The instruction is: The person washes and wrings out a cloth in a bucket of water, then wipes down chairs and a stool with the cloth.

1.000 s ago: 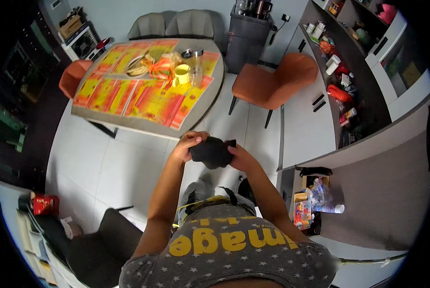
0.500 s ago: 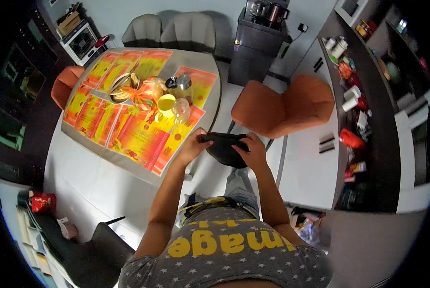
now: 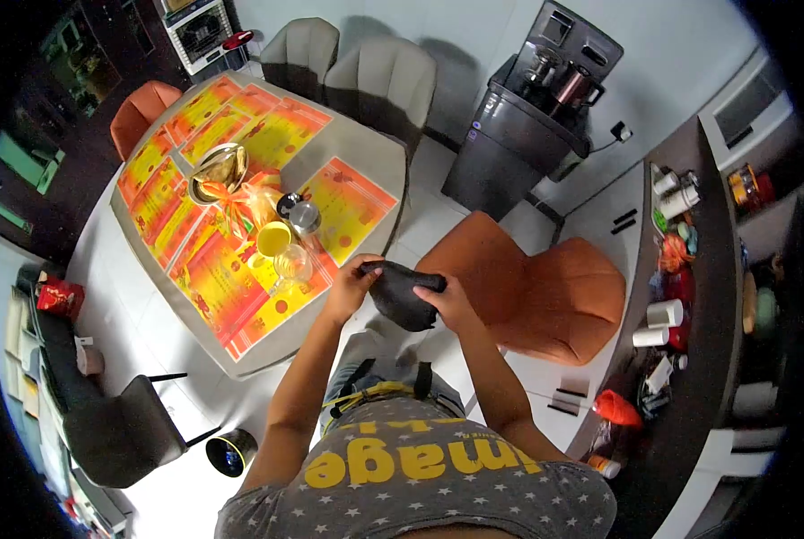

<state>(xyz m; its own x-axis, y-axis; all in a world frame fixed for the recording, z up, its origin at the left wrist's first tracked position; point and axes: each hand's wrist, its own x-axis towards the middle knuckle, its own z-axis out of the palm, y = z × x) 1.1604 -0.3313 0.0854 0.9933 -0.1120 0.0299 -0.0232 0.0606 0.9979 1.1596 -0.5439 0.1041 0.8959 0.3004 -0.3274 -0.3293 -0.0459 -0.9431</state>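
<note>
Pale floor tiles run around a grey table, which is covered mostly with red-and-yellow placemats. On the table are a bowl, an orange-and-white plastic bag, a yellow cup and clear glassware, grouped close together. Two grey chairs stand at the table's far side, and a small orange chair at its far left.

Off the table's right edge, in the air, is a dark cloth item. The left hand pinches its upper left part, fingers narrow; the right hand grips its upper right part, fingers closed on the fabric.

A large orange chair fills the floor right of the table, directly beyond the right hand, standing in the way between table and cabinet. Farther back on the table's right stands a dark drinks dispenser. A black chair and a bin are at the table's near left.
</note>
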